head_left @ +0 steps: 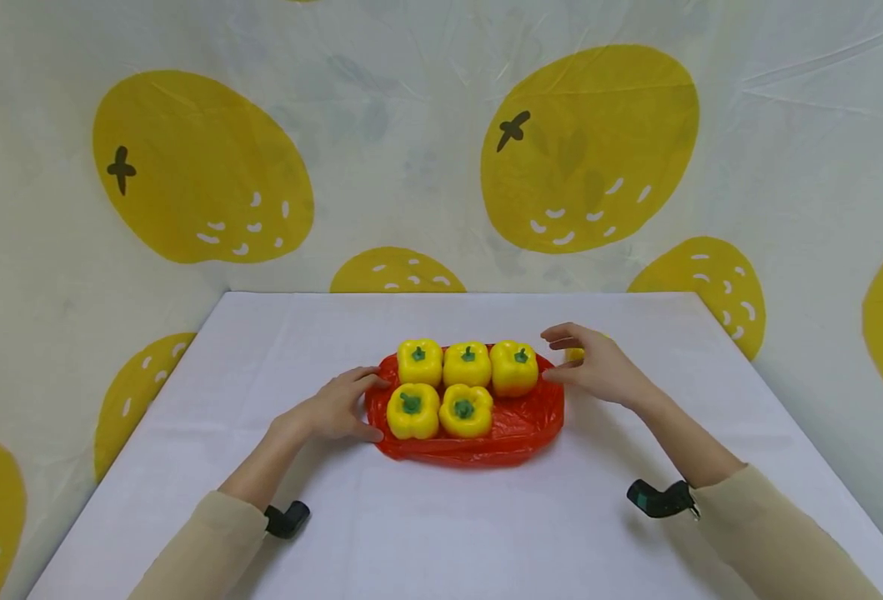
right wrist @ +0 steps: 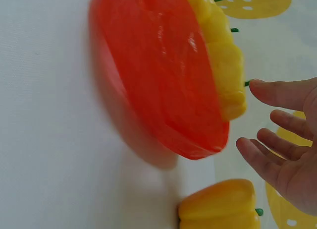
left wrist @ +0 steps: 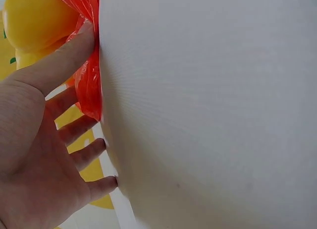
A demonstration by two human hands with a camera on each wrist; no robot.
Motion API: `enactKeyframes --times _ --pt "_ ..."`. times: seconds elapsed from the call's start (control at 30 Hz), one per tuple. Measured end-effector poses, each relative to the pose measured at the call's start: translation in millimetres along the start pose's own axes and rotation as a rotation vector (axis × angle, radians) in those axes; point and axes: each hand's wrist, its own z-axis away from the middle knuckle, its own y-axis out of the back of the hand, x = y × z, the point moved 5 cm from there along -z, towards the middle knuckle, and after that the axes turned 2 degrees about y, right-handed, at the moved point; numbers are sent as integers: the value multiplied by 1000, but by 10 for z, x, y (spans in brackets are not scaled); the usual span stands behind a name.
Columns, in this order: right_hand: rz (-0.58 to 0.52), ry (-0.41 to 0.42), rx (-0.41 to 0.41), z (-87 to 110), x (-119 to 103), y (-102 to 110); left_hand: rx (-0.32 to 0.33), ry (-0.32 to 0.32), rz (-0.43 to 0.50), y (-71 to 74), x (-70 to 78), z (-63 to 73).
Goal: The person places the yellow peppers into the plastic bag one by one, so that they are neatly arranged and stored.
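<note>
Several yellow bell peppers (head_left: 467, 411) with green stems sit in two rows in a red plastic bag (head_left: 519, 417), which lies spread on the table. My left hand (head_left: 333, 404) is at the bag's left end. In the left wrist view its thumb (left wrist: 74, 53) lies against the red plastic, and its other fingers are spread and nearly straight beside it. My right hand (head_left: 599, 367) hovers at the bag's right end with nothing in it, fingers loosely bent close to the back-right pepper (head_left: 514, 368). Another yellow bell pepper (right wrist: 218, 206), mostly hidden behind that hand in the head view, stands outside the bag.
A white cloth covers the table (head_left: 441, 533). Behind it hangs a pale curtain (head_left: 403, 125) printed with large yellow fruit shapes. Dark wrist-worn devices (head_left: 660, 498) stick out at both cuffs.
</note>
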Motion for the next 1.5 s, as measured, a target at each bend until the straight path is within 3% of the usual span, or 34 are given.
enactKeyframes --times 0.3,0.57,0.93,1.5 --pt "-12 -7 64 90 64 377 -2 16 -5 4 16 -17" --pt "-16 -43 103 94 323 573 3 12 -5 8 30 -11" --pt "5 -135 -26 49 621 529 -3 3 1 5 31 8" --pt "-37 -133 -94 23 792 435 6 -16 17 7 20 27"
